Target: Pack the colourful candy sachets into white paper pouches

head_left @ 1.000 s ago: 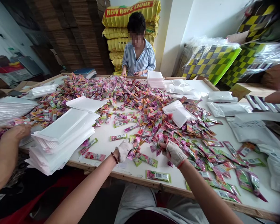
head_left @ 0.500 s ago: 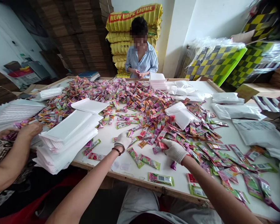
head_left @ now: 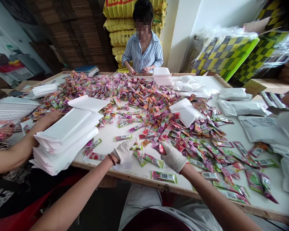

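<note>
Cardboard [head_left: 86, 41] and yellow sacks [head_left: 121, 38] stood piled at the far side of the room, behind a white surface [head_left: 108, 134] strewn with small packets [head_left: 139, 93]. Across it was a person in a striped shirt [head_left: 144, 54]. At the near side, the right gloved hand [head_left: 175, 157] had its fingers closed, as far as I could make out, on a shiny red packet [head_left: 162, 149]. The left gloved hand [head_left: 123, 152] had its fingers bent beside a small green packet [head_left: 137, 147]; whether they gripped it I could not tell.

By my reckoning plenty was left: the great heap lay loose beyond both hands' fingers, and flat white envelopes [head_left: 65, 131] sat stacked left of the left fingers. Plump white bags [head_left: 244, 107], which looked filled, lay well right of the right fingers.

Glove hid too much of the red packet to give its long axis. Nearer the body than all the fingers, a barcoded packet [head_left: 163, 176] lay with its length running left to right. Just beyond, a pink-and-green packet [head_left: 153, 160] slanted, its farther end pointing towards the left fingers.
</note>
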Demonstrator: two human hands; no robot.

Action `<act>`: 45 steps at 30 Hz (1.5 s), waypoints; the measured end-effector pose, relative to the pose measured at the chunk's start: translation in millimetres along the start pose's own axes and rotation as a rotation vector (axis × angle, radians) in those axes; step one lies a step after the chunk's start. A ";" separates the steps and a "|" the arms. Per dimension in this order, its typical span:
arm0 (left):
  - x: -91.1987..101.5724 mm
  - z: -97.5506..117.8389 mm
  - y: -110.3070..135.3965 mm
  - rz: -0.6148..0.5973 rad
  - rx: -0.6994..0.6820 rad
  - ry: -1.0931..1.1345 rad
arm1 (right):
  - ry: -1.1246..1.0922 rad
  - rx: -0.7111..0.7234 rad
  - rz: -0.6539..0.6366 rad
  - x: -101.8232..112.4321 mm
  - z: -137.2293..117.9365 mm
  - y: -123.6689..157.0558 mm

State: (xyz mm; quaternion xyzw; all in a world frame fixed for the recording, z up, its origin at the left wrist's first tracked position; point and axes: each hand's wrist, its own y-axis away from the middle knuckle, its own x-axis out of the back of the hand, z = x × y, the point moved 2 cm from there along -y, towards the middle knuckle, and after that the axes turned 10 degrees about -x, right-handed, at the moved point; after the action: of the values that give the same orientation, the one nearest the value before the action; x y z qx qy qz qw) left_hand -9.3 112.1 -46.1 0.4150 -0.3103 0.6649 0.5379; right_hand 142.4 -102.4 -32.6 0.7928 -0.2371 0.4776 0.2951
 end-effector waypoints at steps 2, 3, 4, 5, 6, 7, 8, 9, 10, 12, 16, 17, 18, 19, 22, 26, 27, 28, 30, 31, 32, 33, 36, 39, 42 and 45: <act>-7.7 8.6 5.8 -0.080 -0.127 0.019 | -0.012 -0.034 -0.034 -14.0 -14.5 2.7; -12.1 11.7 7.7 -0.117 -0.176 0.008 | 0.021 -0.033 -0.052 -20.9 -21.2 3.5; -16.0 13.6 8.8 -0.144 -0.206 -0.020 | 0.062 -0.027 -0.076 -27.3 -27.0 4.0; -19.3 14.2 9.3 -0.161 -0.218 -0.061 | 0.098 -0.019 -0.106 -32.5 -31.7 4.4; -21.8 13.9 9.2 -0.174 -0.221 -0.106 | 0.124 -0.008 -0.136 -36.2 -35.1 4.9; -23.3 13.2 8.8 -0.185 -0.229 -0.150 | 0.138 0.002 -0.159 -37.8 -37.1 5.8; -24.0 12.4 8.3 -0.187 -0.240 -0.182 | 0.143 0.013 -0.172 -37.0 -37.5 7.2; -23.9 11.8 7.8 -0.176 -0.249 -0.196 | 0.142 0.027 -0.172 -33.7 -36.3 9.2; -23.3 11.4 7.6 -0.154 -0.250 -0.189 | 0.138 0.044 -0.155 -27.9 -33.1 11.6; -21.6 11.8 7.8 -0.078 -0.201 -0.107 | 0.120 0.076 -0.082 -10.5 -19.4 15.6; -19.3 20.1 6.9 0.101 0.043 0.204 | 0.080 -0.054 0.224 25.8 31.9 12.1; -18.6 24.6 5.1 0.151 0.097 0.293 | 0.081 -0.136 0.273 28.5 44.2 9.6; -17.8 30.2 2.4 0.200 0.138 0.382 | 0.086 -0.214 0.296 27.2 53.3 7.4; -17.0 36.5 -1.0 0.243 0.171 0.468 | 0.087 -0.273 0.296 22.1 58.2 5.9; -15.4 57.7 -13.3 0.278 0.216 0.622 | 0.018 -0.213 0.242 -5.7 45.7 5.6; -11.3 78.5 -22.8 0.243 0.166 0.572 | -0.481 0.052 0.196 -16.2 21.8 14.6; -8.8 80.0 -22.6 0.261 0.157 0.547 | -0.638 0.065 0.181 -8.7 26.4 18.2; -5.9 79.9 -21.6 0.289 0.153 0.523 | -0.776 0.047 0.172 1.8 36.3 22.3; 0.2 76.3 -18.5 0.337 0.156 0.478 | -0.909 -0.026 0.175 27.1 66.6 32.2; 2.6 74.2 -17.3 0.340 0.149 0.459 | -0.922 -0.102 0.225 39.8 84.3 37.7; 4.1 72.8 -16.7 0.328 0.135 0.444 | -0.893 -0.173 0.269 50.5 100.3 43.2; 4.7 72.4 -17.0 0.306 0.119 0.429 | -0.843 -0.226 0.288 58.1 112.8 47.9; 1.0 79.0 -23.2 0.203 0.087 0.352 | -0.756 -0.244 0.220 59.5 121.4 55.2; -6.7 93.6 -33.4 0.099 0.035 0.254 | -0.698 -0.146 0.093 38.5 97.2 52.1; -16.8 106.7 -41.8 0.048 -0.097 0.168 | -0.500 -0.127 0.090 16.0 73.3 45.5; -34.3 116.5 -48.3 -0.065 -0.288 0.017 | -0.271 -0.158 0.069 -2.8 66.7 41.0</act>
State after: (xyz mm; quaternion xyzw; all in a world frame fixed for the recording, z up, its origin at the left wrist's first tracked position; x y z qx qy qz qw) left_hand 65.8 7.3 -24.2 0.3374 -0.3843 0.5994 0.6158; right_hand 155.4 -177.7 -49.9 0.8157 -0.3388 0.3560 0.3053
